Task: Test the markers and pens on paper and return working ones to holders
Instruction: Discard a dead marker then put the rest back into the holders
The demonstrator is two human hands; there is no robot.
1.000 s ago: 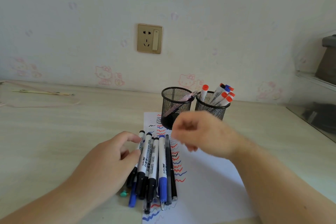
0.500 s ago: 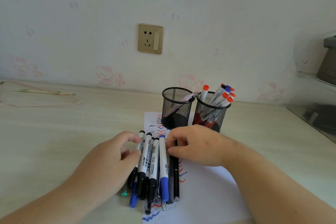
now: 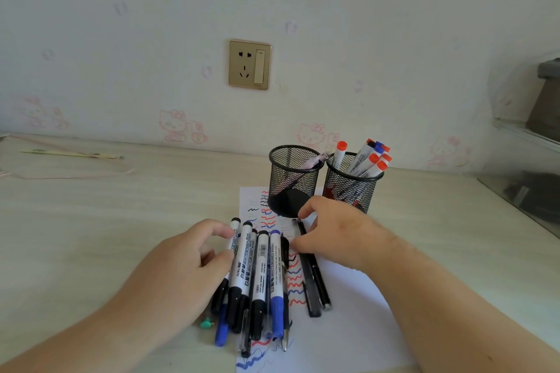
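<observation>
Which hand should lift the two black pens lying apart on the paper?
Right hand: its fingers already hover over the black pens. The left hand rests against the marker pile.

We saw two holders of black wire mesh, the left holder and the right holder, both matt with a smooth metal rim. The whiteboard markers had glossy white plastic barrels with printed labels and smooth black or blue plastic caps. Two slim black pens looked like semi-gloss plastic. The paper was matt white, scribbled with ink. The desk showed a pale wood-grain finish, smooth and low-sheen. The wall socket had a brushed, gold metallic-looking plate.
</observation>
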